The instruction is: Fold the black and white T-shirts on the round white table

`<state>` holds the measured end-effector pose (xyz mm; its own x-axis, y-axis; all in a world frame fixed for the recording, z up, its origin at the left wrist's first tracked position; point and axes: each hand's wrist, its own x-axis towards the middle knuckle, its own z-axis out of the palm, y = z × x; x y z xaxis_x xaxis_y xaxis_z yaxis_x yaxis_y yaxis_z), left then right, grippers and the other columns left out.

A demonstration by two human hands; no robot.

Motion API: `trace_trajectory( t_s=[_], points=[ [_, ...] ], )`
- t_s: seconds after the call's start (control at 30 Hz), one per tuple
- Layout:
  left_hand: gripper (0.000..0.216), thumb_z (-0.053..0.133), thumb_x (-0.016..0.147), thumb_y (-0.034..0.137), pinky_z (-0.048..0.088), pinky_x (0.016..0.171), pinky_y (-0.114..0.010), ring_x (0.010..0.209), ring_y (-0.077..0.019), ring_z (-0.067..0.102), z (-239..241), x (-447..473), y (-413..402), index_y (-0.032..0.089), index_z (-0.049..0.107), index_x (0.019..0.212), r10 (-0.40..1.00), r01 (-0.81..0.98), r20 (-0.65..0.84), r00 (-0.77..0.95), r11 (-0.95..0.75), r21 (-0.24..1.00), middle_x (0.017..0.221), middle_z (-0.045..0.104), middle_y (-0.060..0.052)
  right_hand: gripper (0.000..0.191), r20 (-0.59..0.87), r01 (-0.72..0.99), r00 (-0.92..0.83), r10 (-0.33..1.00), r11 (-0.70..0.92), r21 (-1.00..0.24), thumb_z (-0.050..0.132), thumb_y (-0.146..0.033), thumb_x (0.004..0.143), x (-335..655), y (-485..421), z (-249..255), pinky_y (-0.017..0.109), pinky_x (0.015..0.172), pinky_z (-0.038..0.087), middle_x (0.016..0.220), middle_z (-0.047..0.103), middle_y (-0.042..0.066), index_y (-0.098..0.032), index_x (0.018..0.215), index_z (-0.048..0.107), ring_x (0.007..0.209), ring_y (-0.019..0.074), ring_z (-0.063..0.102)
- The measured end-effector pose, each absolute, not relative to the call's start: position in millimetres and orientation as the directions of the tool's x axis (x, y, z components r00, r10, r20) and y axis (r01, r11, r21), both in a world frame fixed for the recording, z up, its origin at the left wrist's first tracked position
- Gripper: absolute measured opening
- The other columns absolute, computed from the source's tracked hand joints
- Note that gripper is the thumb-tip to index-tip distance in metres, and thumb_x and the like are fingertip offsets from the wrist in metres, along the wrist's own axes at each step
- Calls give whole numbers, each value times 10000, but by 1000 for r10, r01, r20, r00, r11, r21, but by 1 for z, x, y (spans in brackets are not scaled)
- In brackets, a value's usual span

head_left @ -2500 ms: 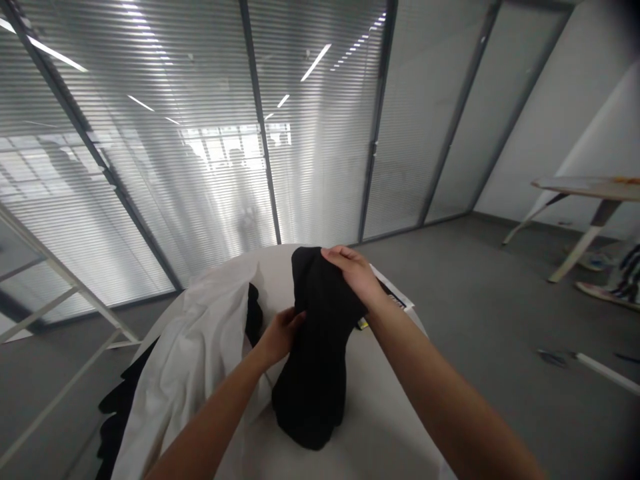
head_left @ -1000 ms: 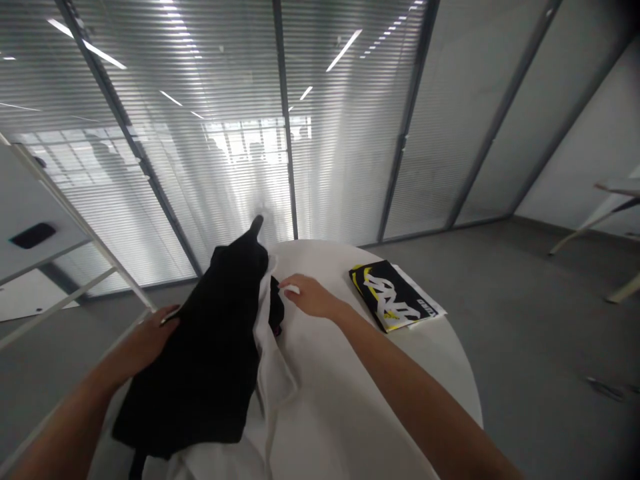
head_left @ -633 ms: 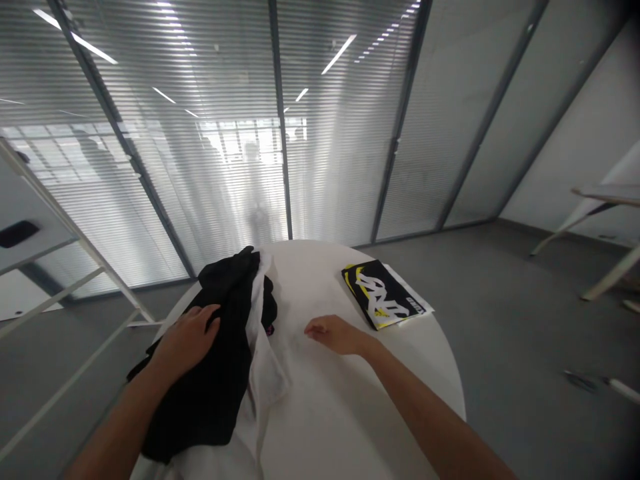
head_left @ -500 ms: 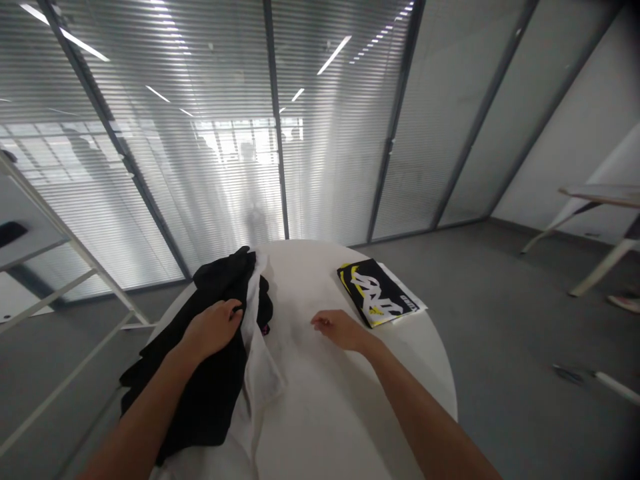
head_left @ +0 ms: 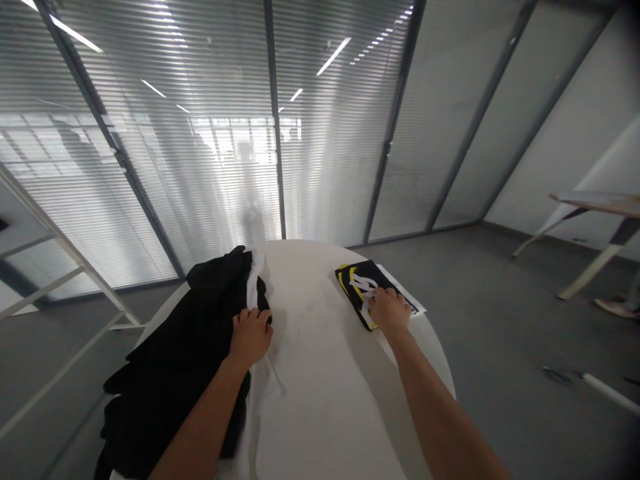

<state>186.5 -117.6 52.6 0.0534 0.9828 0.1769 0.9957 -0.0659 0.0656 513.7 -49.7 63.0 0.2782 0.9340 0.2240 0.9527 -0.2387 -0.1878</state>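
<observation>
A round white table [head_left: 320, 387] stands in front of me. A black garment [head_left: 185, 360] lies piled over a white garment [head_left: 253, 280] on its left side. My left hand [head_left: 250, 335] rests on the edge of that pile with its fingers curled onto the cloth. On the table's right lies a black booklet with yellow and white lettering [head_left: 356, 283] on top of white paper. My right hand [head_left: 389, 311] lies on the booklet's near corner, fingers bent down against it.
A white metal frame [head_left: 65, 280] stands at the left. Glass partitions with blinds [head_left: 320, 133] close off the back. Another white table [head_left: 595, 207] stands at the far right on the grey floor. A long thin object [head_left: 600, 387] lies on the floor.
The black garment went from both hands in front of me to the pile at the left. My right hand then moved right onto the booklet; my left slid to the pile's inner edge.
</observation>
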Motion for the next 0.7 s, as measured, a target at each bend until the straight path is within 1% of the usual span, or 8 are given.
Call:
trace_trajectory(
  t_s=[0.13, 0.23, 0.33, 0.43, 0.53, 0.63, 0.67, 0.7],
  points=[
    [330, 455, 897, 261, 325, 918, -462, 1096, -308, 481, 55, 183, -116, 242, 635, 1173, 982, 991, 175, 67, -86, 103, 1115, 631, -113, 272, 253, 952, 246, 936, -184, -245, 424, -266, 931, 517, -46, 63, 414, 869, 397, 1100, 627, 140, -189, 1034, 663, 1072, 302, 559],
    [321, 457, 898, 248, 326, 925, -460, 1096, -298, 485, 56, 184, -117, 254, 654, 1152, 982, 987, 179, 58, -84, 139, 1127, 632, -104, 252, 280, 892, 246, 928, -104, -440, 439, -308, 913, 520, -48, 69, 363, 818, 422, 1009, 659, 113, -189, 949, 658, 959, 258, 602],
    [298, 450, 905, 234, 329, 948, -447, 1078, -266, 508, 55, 185, -118, 260, 681, 1092, 971, 969, 220, 92, -138, 205, 1093, 636, -84, 259, 353, 678, 239, 905, 104, -727, 494, -415, 879, 515, -56, 81, 331, 797, 452, 913, 670, 78, -196, 904, 632, 859, 221, 617],
    [304, 437, 934, 288, 346, 976, -435, 1068, -240, 530, 56, 187, -122, 259, 675, 1120, 941, 930, 301, 153, -240, 278, 1069, 616, -79, 295, 384, 323, 197, 902, 310, -894, 578, -511, 823, 496, -72, 96, 333, 771, 479, 863, 664, 46, -225, 889, 595, 798, 207, 615],
    [400, 498, 913, 430, 329, 1034, -483, 1229, -305, 453, 64, 194, -131, 232, 631, 1234, 884, 918, 447, 136, -282, 278, 1240, 534, -141, 366, 330, 40, 118, 936, 328, -944, 555, -608, 813, 471, -88, 108, 338, 678, 494, 805, 655, 31, -254, 904, 566, 711, 205, 608],
    [571, 612, 826, 526, 202, 1114, -583, 1380, -389, 278, 74, 207, -142, 228, 574, 1313, 821, 918, 554, 139, -317, 239, 1448, 375, -172, 476, 250, -48, -12, 968, 249, -967, 489, -708, 809, 448, -100, 111, 334, 598, 482, 741, 647, 34, -260, 945, 575, 669, 215, 605],
    [579, 629, 815, 534, 184, 1127, -588, 1379, -384, 288, 76, 212, -146, 233, 573, 1306, 815, 904, 553, 171, -354, 241, 1457, 378, -164, 495, 224, -70, -50, 973, 220, -973, 493, -722, 799, 442, -102, 111, 330, 581, 477, 724, 642, 31, -258, 949, 578, 655, 212, 601],
    [525, 621, 829, 518, 200, 1131, -575, 1350, -361, 347, 77, 216, -148, 233, 592, 1269, 817, 883, 539, 207, -393, 258, 1422, 431, -152, 497, 201, -96, -79, 976, 193, -976, 513, -724, 787, 436, -105, 110, 324, 568, 473, 711, 637, 24, -255, 941, 578, 637, 206, 594]
  ],
)
